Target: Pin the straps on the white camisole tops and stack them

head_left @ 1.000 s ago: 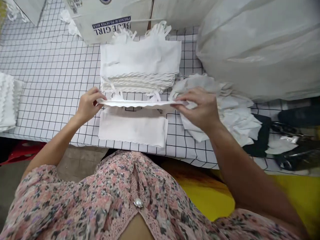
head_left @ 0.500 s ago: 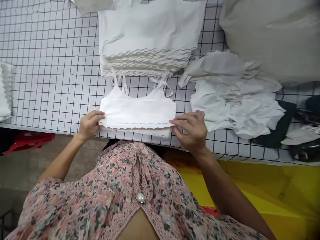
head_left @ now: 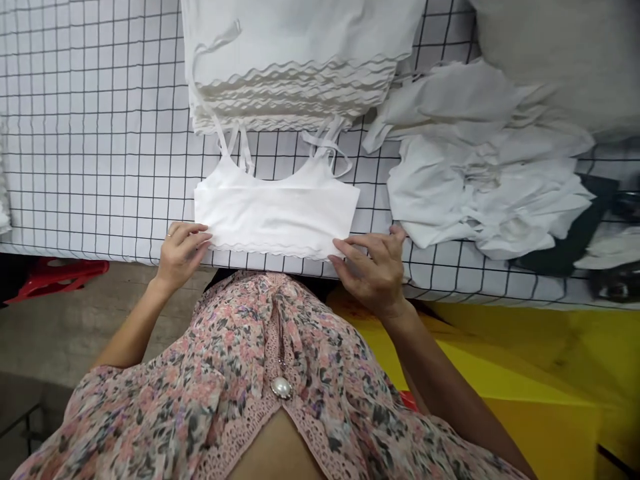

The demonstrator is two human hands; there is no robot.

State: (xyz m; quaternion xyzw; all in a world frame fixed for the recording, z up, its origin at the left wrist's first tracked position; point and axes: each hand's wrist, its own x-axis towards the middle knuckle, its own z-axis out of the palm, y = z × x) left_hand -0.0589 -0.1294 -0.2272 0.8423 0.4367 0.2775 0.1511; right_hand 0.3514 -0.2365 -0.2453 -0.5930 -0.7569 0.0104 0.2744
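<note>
Touches the near left corner of a white top (head_left: pixel 275 213) with the left hand (head_left: pixel 181 252), with bent fingers close together and the thumb beside them (wears a thin ring (head_left: pixel 169 235) on one finger). Touches the near right corner with the right hand (head_left: pixel 373 270), with thumb and forefinger slightly apart at the tips. Cannot tell, for either hand, about any pinch on the cloth. Has that top lying flat between both hands, close to the near edge of a checked tablecloth (head_left: pixel 100 167), with thin straps toward the far side and a wavy hem on the near side. Beyond the straps, has a stack of white cloth (head_left: pixel 300 40) with wavy edges in layers. To the right, apart from the top but near it, has a crumpled heap (head_left: pixel 435 193) of white cloth, partly over a dark cloth (head_left: pixel 575 233). Wears a flowered dress (head_left: pixel 200 380) with a round pale button (head_left: pixel 281 387)
</note>
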